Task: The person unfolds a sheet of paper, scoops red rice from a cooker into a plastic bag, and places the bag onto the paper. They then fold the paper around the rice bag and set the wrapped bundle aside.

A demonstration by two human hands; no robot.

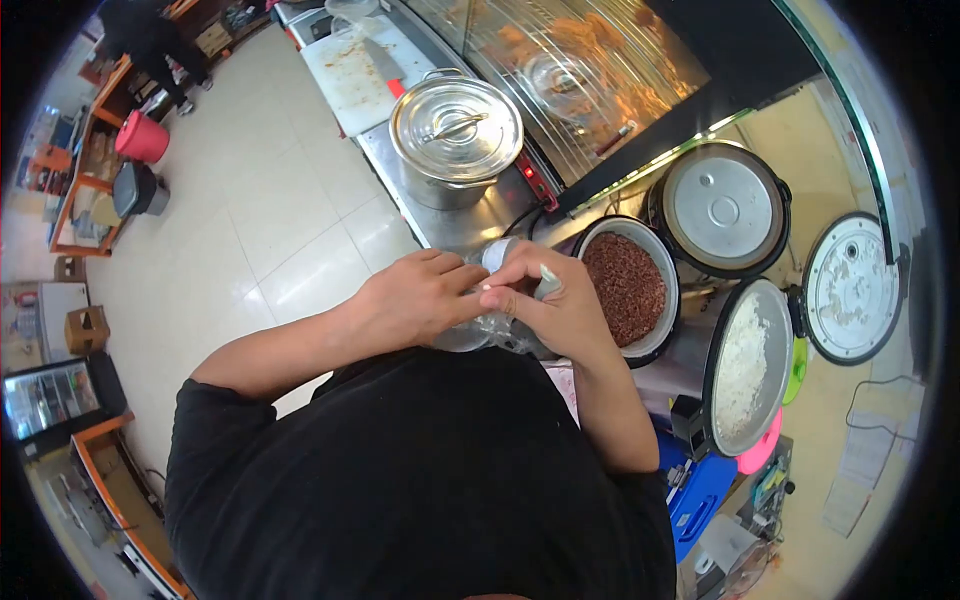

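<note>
In front of my chest, my left hand (415, 295) and my right hand (550, 305) meet with their fingertips pressed together. Between and under them is a crinkled clear plastic bag (490, 328), pinched by both hands; its lower part is partly hidden against my black shirt. A white rounded piece (497, 253) shows just beyond the fingers. Something small and pale green (548, 282) is at my right thumb. Close to my right hand stands an open pot of cooked reddish-brown rice (625, 288).
A lidded steel pot (455, 130) stands on the counter ahead, near a cutting board (352, 75) with a red-handled knife (384, 68). A glass food warmer (585, 70) is beyond. To the right are a closed cooker (722, 207) and an open white-rice cooker (745, 370). Someone in dark clothes (150, 45) stands far left.
</note>
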